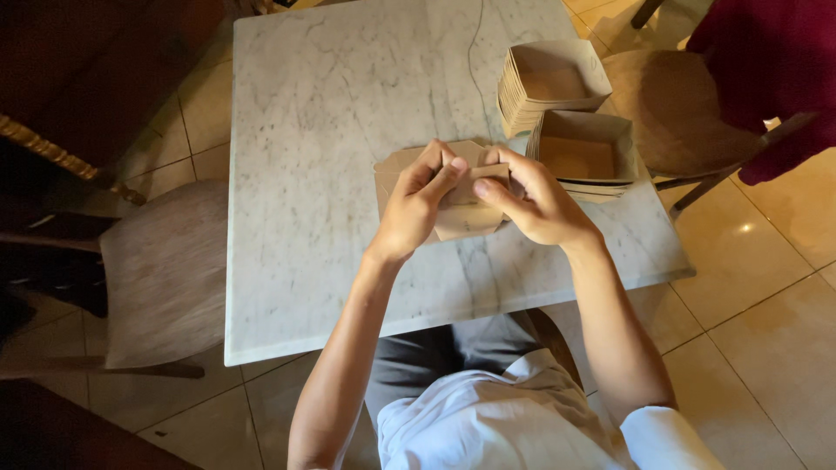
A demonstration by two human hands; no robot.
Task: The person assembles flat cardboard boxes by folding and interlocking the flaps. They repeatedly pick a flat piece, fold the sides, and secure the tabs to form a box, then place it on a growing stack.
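Note:
A brown cardboard box [461, 218], partly folded, rests on the white marble table [331, 130] in front of me. My left hand [418, 204] grips its left side, fingers pressing a flap near the top. My right hand [531, 204] holds the right side, thumb and fingers pinching the same flap. Both hands cover much of the box.
Two stacks of nested brown cardboard trays [549, 83] [588, 157] stand at the table's right edge. A wooden stool [165, 270] sits to the left, another round stool [675, 109] to the right. A person's dark red sleeve [771, 70] shows at the top right. Tiled floor surrounds the table.

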